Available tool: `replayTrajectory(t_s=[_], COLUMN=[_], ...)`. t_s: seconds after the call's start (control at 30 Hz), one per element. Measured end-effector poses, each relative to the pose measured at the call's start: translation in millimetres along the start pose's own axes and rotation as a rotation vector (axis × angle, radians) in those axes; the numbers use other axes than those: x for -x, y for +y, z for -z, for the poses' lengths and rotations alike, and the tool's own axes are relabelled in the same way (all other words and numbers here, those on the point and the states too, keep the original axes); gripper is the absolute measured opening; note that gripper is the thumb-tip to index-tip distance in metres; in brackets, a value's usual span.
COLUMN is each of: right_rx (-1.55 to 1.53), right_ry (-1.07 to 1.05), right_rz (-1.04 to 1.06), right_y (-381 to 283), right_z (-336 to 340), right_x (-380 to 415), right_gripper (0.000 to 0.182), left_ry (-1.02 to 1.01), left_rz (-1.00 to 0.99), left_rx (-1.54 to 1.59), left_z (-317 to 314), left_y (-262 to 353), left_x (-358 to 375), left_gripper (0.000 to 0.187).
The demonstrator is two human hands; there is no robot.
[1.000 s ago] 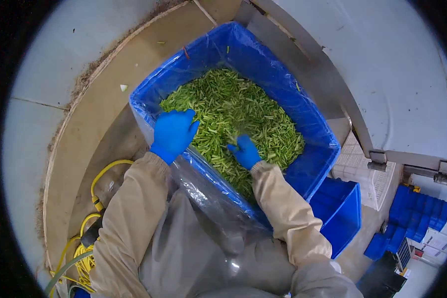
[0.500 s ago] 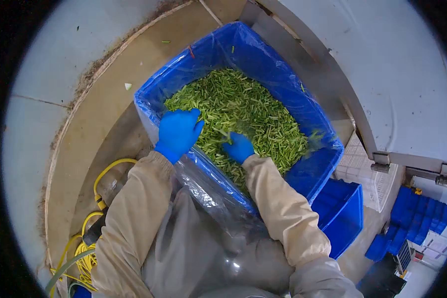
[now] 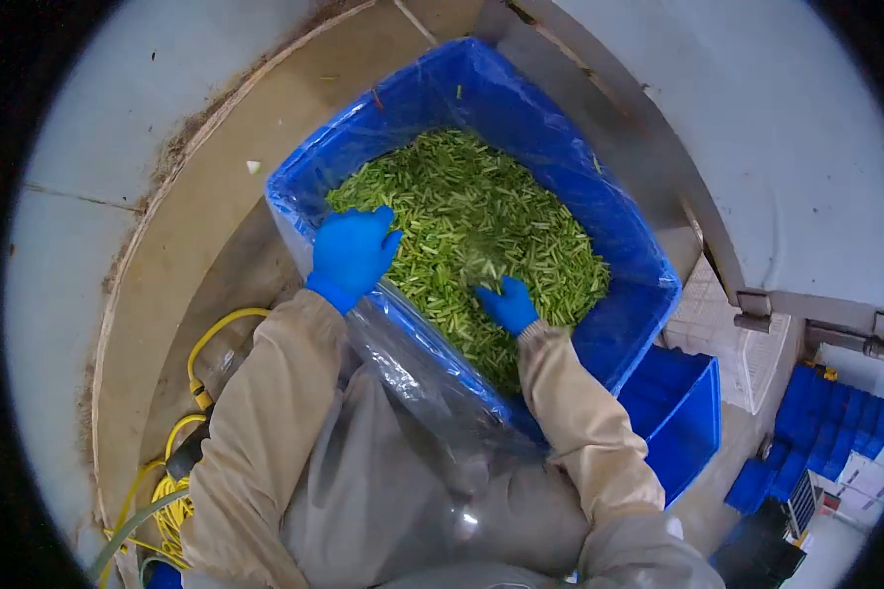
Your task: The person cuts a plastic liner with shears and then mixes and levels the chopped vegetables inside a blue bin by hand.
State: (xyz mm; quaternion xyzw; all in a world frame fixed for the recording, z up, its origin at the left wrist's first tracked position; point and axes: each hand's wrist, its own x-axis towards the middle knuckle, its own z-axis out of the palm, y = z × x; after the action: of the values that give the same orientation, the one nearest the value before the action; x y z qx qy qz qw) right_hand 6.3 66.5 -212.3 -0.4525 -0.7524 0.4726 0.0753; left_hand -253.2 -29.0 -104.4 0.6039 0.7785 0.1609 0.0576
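Note:
Chopped green stalk pieces (image 3: 432,196) lie heaped in a large blue bin (image 3: 506,74) lined with clear plastic film (image 3: 393,363). My left hand (image 3: 352,250), in a blue glove, is over the near left rim at the edge of the heap; its thumb stands apart from the fingers and nothing shows between them. Low over the right-hand part of the pile is my right hand (image 3: 511,304), also gloved in blue. Its thumb and fingers are spread, with loose pieces just beyond the tips. The undersides of both hands are hidden.
A smaller blue container (image 3: 688,422) stands at the bin's right, near a white crate (image 3: 727,344). Stacked blue boxes (image 3: 825,422) are farther right. Yellow cable (image 3: 172,510) coils on the floor at left. A grey metal structure (image 3: 648,147) borders the bin's far right side.
My right hand has moved right and slightly down over the heap; the piece seen at its fingertips before no longer shows there. My left hand has stayed almost in place.

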Motion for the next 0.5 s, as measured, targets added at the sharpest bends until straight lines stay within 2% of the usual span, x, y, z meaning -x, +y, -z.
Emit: replayTrajectory(t_s=[0.07, 0.13, 0.17, 0.2, 0.23, 0.27, 0.3, 0.33, 0.37, 0.43, 0.5], right_rx=[-0.387, -0.662, -0.68, -0.325, -0.169, -0.242, -0.246, -0.017, -0.015, 0.503, 0.997], right_ry=[-0.163, 0.118, 0.263, 0.557, 0.786, 0.995, 1.131, 1.237, 1.242, 1.051, 0.802], right_rz=[-0.304, -0.272, -0.358, -0.167, -0.127, -0.173, -0.233, -0.229, -0.229, -0.415, -0.552], right_y=[-46.0, -60.5, -59.5, -60.2, -75.6, -50.9, -47.8, -4.5, 19.8, 57.8, 82.0], right_z=[37.1, 72.2, 100.1, 121.1, 142.4, 163.3, 179.4, 197.7, 200.8, 203.9, 210.4], right_x=[52.7, 121.8, 163.0, 198.0, 225.9, 259.6, 283.9, 320.7, 338.5, 367.3, 362.6], right_gripper=[0.028, 0.025, 0.027, 0.024, 0.018, 0.015, 0.019, 0.027, 0.027, 0.031, 0.035], left_ry=[0.0, -0.005, -0.01, 0.004, 0.017, 0.006, 0.008, 0.016, 0.018, 0.058, 0.071], left_rz=[-0.024, -0.007, -0.022, -0.026, -0.026, -0.033, -0.036, -0.037, -0.041, -0.049, -0.058], left_rx=[0.021, 0.017, 0.039, 0.033, 0.022, 0.032, -0.002, -0.039, -0.036, -0.027, -0.028], left_z=[-4.2, -4.7, -4.6, -3.5, -2.8, -2.3, -1.4, -1.1, -3.3, -8.4, -2.5], left_y=[-1.1, -2.5, -1.7, -1.6, -1.1, 0.6, 2.5, 3.3, 1.5, -0.8, 1.8], left_x=[1.7, 0.9, -0.3, 0.3, 1.4, 2.1, 1.4, 0.3, 0.5, 1.3, -0.4], left_gripper=[0.02, 0.025, 0.025, 0.025, 0.026, 0.026, 0.023, 0.022, 0.022, 0.021, 0.021])
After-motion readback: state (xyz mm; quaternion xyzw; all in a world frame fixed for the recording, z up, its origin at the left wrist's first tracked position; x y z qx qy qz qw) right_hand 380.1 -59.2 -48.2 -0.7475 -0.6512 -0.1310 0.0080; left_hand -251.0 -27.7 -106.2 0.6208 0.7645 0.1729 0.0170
